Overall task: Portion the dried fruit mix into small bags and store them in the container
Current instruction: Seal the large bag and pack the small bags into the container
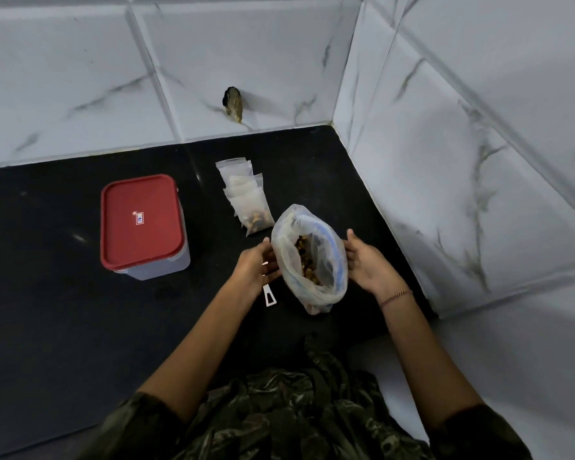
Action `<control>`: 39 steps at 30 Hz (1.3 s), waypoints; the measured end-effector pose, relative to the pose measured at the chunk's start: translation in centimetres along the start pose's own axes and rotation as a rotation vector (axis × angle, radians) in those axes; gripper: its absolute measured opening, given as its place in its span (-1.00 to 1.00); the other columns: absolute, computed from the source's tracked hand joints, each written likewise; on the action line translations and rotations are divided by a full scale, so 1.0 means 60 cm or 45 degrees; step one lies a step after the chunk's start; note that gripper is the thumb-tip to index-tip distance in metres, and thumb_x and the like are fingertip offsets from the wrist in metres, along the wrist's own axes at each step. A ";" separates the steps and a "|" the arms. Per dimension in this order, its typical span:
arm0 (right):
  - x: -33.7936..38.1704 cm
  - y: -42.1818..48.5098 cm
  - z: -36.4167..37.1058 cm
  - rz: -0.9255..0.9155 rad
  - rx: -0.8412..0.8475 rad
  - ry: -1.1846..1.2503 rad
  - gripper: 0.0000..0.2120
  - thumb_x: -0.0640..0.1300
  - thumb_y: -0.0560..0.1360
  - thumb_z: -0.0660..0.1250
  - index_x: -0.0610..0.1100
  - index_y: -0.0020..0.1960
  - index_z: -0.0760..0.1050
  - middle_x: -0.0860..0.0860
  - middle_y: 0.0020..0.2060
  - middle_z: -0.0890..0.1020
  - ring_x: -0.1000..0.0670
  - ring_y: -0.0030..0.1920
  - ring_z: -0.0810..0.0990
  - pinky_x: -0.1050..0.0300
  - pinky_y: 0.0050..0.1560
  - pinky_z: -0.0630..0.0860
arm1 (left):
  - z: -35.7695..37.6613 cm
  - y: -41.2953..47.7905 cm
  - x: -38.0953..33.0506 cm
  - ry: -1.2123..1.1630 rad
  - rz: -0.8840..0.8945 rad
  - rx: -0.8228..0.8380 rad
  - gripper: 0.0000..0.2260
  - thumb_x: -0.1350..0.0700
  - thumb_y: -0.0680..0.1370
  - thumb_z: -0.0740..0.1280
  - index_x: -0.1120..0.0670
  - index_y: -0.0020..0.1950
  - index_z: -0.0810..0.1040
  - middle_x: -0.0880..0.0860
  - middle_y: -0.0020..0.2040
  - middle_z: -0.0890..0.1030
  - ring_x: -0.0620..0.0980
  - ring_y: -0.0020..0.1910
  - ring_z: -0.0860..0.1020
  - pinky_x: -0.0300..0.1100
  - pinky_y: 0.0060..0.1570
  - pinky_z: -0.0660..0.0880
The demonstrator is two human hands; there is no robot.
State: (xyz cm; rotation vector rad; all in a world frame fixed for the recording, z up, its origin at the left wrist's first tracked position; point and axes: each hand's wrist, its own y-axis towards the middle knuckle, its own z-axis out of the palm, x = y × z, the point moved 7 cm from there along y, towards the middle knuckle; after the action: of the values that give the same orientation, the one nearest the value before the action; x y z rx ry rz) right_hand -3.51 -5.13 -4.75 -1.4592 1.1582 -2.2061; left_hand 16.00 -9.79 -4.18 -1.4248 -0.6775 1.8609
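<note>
Dried fruit mix [307, 260], brown and gold nuggets, sits deep in the big bag [312, 287], which stands at the near right of the black table [63, 310], and this job looks barely started! The left hand [258, 263] lies against the bag's left wall; I cannot tell whether its grip is pinching the film or only resting there. The right hand [367, 263] is spread wide at the right wall, palm showing, thumb up, fingers loose, a grip closed on nothing. The big bag is thin, cloudy, crinkled plastic with a blue tint on its right side and a wide mouth. Just beyond it lies the pile of small bags [243, 184], flat, clear and fanned out; the nearest one, the filled bag [258, 220], has a dark clump of fruit at its bottom, while the rest look flat and empty from here. So one portion seems made and plenty remain. Over on the left is the container [176, 260], a frosted rectangular tub, and its smooth red lid [141, 220] is on, so in my judgement nothing is stored yet. A white plastic piece [269, 295] pokes out beneath the left hand; its purpose is unclear. Glossy marbled tiles [462, 161] wall in the corner.
</note>
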 end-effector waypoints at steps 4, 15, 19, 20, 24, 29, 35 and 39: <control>0.009 0.006 0.024 0.101 0.159 -0.013 -0.64 0.04 0.47 0.35 -0.19 0.13 0.60 -0.16 0.06 0.66 -0.13 0.12 0.60 -0.11 0.16 0.51 | 0.009 0.006 -0.009 0.059 0.033 0.090 -0.91 0.12 0.56 0.34 0.12 0.01 0.57 0.07 -0.09 0.62 0.00 -0.10 0.59 -0.13 -0.17 0.53; 0.073 -0.006 0.076 -0.404 0.021 -0.976 -0.94 -0.19 0.44 0.40 -0.11 -0.12 0.53 -0.01 -0.18 0.58 0.06 -0.18 0.56 0.23 -0.20 0.50 | 0.024 -0.015 -0.081 0.947 0.792 -0.186 -0.87 0.32 0.48 0.38 0.14 -0.18 0.49 0.11 -0.19 0.58 -0.03 -0.31 0.61 -0.28 -0.38 0.58; 0.097 -0.056 0.123 -1.246 -0.354 -2.057 -0.92 -0.15 0.51 0.33 -0.15 -0.03 0.47 0.00 0.00 0.40 0.13 -0.30 0.46 0.32 -0.30 0.39 | 0.056 -0.037 -0.096 1.775 1.216 -0.471 -0.97 0.24 0.53 0.31 0.14 -0.07 0.53 0.06 -0.06 0.52 0.00 -0.17 0.55 -0.13 -0.21 0.56; 0.089 -0.058 0.130 -1.332 -0.350 -2.157 -0.90 -0.14 0.53 0.31 -0.16 -0.01 0.47 -0.02 0.04 0.40 0.12 -0.30 0.47 0.30 -0.31 0.41 | 0.059 -0.038 -0.095 1.829 1.264 -0.505 -0.97 0.21 0.53 0.31 0.14 -0.06 0.53 0.05 -0.05 0.50 -0.01 -0.16 0.53 -0.15 -0.23 0.54; 0.099 -0.025 0.111 -1.080 -0.121 -1.841 -0.87 -0.10 0.46 0.38 -0.04 -0.05 0.45 0.05 0.06 0.34 0.09 0.01 0.41 0.23 -0.05 0.41 | 0.031 -0.014 -0.096 1.366 1.156 -0.435 -0.86 0.05 0.46 0.37 0.11 -0.17 0.50 0.04 -0.09 0.48 -0.06 -0.15 0.47 -0.26 -0.27 0.41; 0.126 0.024 0.089 -0.593 -0.001 -0.997 -0.68 0.08 0.49 0.34 -0.08 0.13 0.42 0.00 0.16 0.39 0.05 0.14 0.42 0.13 0.12 0.41 | 0.009 0.033 -0.065 0.327 0.210 -0.073 -0.76 -0.02 0.60 0.20 0.12 0.13 0.49 0.12 -0.03 0.59 0.08 -0.08 0.60 -0.09 -0.24 0.53; 0.077 0.075 0.109 -0.005 0.323 -0.661 -0.69 0.09 0.53 0.27 -0.15 -0.05 0.61 -0.08 -0.22 0.70 -0.01 -0.15 0.67 0.05 -0.02 0.56 | 0.017 0.038 -0.064 0.167 0.003 0.004 -0.81 0.00 0.60 0.26 0.12 0.01 0.51 0.11 -0.15 0.59 0.04 -0.18 0.58 -0.09 -0.24 0.52; 0.078 0.076 0.116 0.016 0.383 -0.564 -0.77 0.00 0.49 0.36 -0.17 -0.10 0.60 -0.06 -0.33 0.68 0.03 -0.32 0.66 0.16 -0.30 0.57 | 0.024 0.046 -0.068 0.117 0.028 0.090 -0.77 0.03 0.54 0.37 0.11 0.12 0.48 0.11 -0.09 0.61 0.06 -0.11 0.60 -0.01 -0.09 0.55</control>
State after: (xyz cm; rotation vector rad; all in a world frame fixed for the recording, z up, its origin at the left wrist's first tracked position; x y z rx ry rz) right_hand -0.64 -14.19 -3.74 -1.6767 0.6583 -1.8143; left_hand 14.68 -14.72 -3.40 -1.4674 -0.5475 1.8059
